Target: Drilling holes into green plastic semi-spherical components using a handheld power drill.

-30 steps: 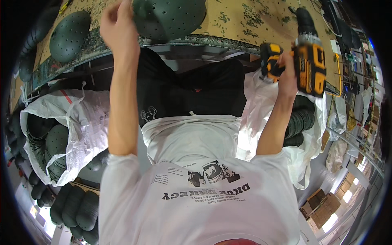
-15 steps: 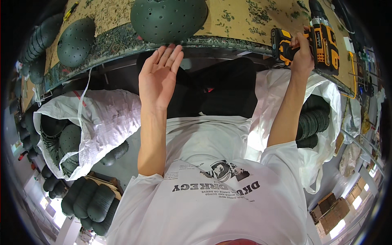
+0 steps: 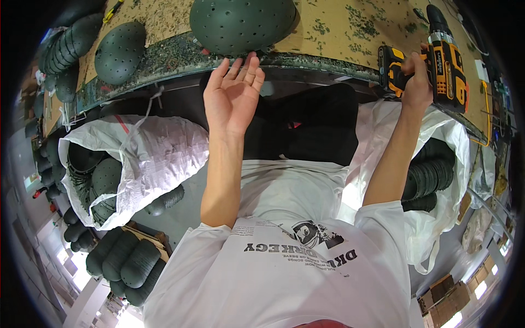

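Observation:
My right hand [image 3: 416, 82] grips the handle of a yellow and black cordless drill [image 3: 447, 60] over the right end of the workbench [image 3: 339, 33]. My left hand [image 3: 232, 98] is open, palm up, fingers spread, just below the bench's front edge. Right above its fingertips lies a dark green dome-shaped helmet shell [image 3: 240, 23] dotted with small holes, on the bench top. The hand does not touch the shell.
A second green shell [image 3: 119, 52] and a stack of shells [image 3: 68, 46] lie at the bench's left. A white sack [image 3: 131, 164] with shells stands lower left, another white sack [image 3: 437, 164] at the right. More stacked shells [image 3: 126, 262] lie on the floor.
My left hand let go of the shell on the bench and dropped toward me, opening palm up. My right hand with the drill stayed over the bench's right end.

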`<state>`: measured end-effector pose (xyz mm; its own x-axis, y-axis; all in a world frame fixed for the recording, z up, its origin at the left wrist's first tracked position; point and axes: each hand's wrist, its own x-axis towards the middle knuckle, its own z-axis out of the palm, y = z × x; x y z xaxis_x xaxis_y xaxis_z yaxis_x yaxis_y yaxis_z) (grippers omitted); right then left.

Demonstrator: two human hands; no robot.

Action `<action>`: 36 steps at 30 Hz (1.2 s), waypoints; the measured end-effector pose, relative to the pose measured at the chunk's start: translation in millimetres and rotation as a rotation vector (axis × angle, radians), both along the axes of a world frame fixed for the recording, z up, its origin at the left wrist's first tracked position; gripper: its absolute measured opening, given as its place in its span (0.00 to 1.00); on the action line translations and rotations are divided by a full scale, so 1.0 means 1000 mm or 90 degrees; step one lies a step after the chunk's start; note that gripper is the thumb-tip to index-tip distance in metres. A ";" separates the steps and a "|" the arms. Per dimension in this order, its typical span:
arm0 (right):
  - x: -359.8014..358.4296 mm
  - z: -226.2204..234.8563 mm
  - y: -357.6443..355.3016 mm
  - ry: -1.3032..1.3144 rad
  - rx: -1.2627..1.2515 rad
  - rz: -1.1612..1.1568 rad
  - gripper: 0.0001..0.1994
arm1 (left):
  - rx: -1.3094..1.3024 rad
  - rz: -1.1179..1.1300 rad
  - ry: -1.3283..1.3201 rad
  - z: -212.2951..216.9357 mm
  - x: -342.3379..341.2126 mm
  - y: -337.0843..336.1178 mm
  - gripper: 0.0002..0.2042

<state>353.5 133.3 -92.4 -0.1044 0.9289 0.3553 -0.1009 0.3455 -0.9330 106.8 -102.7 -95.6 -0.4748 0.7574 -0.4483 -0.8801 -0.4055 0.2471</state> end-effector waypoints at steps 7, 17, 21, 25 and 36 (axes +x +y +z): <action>0.006 -0.006 0.004 -0.020 -0.027 0.022 0.15 | 0.036 0.046 0.203 -0.003 -0.009 0.042 0.17; 0.006 -0.006 0.004 -0.050 -0.016 0.006 0.15 | 0.137 0.080 0.351 0.011 -0.030 0.049 0.10; 0.000 -0.006 -0.001 -0.014 -0.024 0.007 0.14 | 0.173 0.052 0.309 0.013 -0.029 0.030 0.11; 0.010 -0.003 0.003 -0.028 0.003 -0.016 0.13 | 0.203 -0.001 0.238 -0.001 -0.033 0.027 0.12; 0.005 -0.007 0.001 -0.091 0.021 -0.032 0.14 | 0.142 -0.014 0.165 -0.013 -0.058 0.007 0.12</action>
